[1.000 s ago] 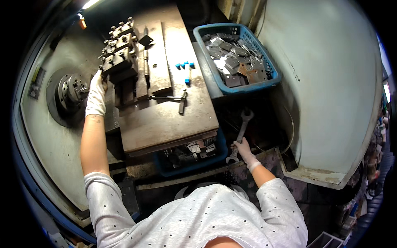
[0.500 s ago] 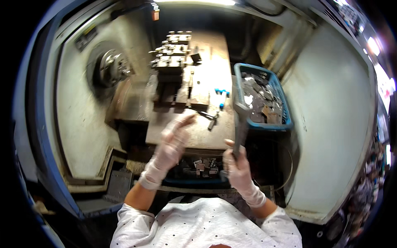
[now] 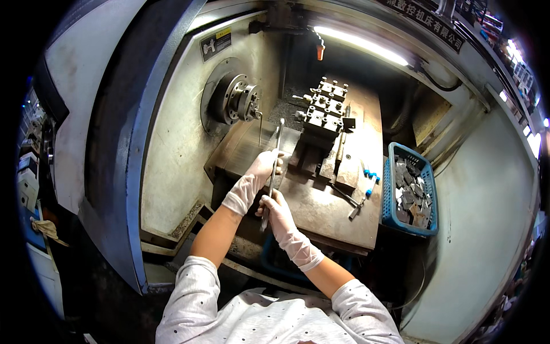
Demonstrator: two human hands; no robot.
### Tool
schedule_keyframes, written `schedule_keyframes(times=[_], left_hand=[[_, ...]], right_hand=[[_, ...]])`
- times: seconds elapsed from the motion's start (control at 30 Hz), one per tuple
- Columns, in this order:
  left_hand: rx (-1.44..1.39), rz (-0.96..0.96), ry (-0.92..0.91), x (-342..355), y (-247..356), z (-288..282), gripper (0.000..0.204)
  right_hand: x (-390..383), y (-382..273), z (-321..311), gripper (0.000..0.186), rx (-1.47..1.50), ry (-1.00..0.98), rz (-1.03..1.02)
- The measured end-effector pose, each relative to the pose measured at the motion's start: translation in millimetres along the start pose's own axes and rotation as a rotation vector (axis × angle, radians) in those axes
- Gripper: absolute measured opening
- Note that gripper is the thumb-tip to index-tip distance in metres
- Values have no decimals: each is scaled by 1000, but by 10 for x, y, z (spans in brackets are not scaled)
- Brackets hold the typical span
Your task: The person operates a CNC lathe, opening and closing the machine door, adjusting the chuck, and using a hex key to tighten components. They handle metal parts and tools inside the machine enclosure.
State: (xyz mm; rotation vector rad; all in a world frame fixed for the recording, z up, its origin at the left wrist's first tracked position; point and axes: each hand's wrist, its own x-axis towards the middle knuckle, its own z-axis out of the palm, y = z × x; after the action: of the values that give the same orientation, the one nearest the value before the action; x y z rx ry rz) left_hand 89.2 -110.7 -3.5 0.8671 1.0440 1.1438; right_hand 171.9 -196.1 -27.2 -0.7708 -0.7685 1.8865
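A long metal wrench (image 3: 275, 179) stands roughly upright before me, seen nearly edge-on. My left hand (image 3: 262, 168), in a thin whitish glove, closes on its middle. Below that, my right hand (image 3: 278, 213), gloved alike, is wrapped round the wrench near its lower end. Beyond the wrench's upper tip, to the left, is the round metal lathe chuck (image 3: 236, 98). A thin bent rod like a hex key (image 3: 260, 131) hangs down at the chuck's face.
Tool holders with bolts (image 3: 325, 112) stand on the machine bed (image 3: 321, 212). A blue-and-white tool (image 3: 370, 183) and a dark-handled tool (image 3: 346, 198) lie at its right. A blue basket (image 3: 389, 195) holds metal plates. The machine's grey door (image 3: 481, 189) borders the right.
My view has swung left toward the chuck. The wrench, held only in my right hand before, has moved left and is now in both hands; my left hand has closed on it.
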Motion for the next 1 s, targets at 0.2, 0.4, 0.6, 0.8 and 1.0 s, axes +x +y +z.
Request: schedule_keyframes(times=[0.2, 0.4, 0.6, 0.8, 1.0], left_hand=[[-100, -71, -220, 295, 66, 85, 32], [87, -7, -213, 335, 94, 46, 32], [163, 27, -176, 428, -11, -72, 31], [240, 55, -153, 542, -159, -37, 27], [276, 208, -106, 862, -367, -129, 23]], right_hand=[[100, 8, 138, 40, -113, 173, -210], [204, 65, 217, 43, -107, 181, -232], [284, 63, 382, 54, -161, 332, -91], [793, 617, 88, 54, -343, 606, -198], [946, 794, 61, 61, -463, 806, 8]])
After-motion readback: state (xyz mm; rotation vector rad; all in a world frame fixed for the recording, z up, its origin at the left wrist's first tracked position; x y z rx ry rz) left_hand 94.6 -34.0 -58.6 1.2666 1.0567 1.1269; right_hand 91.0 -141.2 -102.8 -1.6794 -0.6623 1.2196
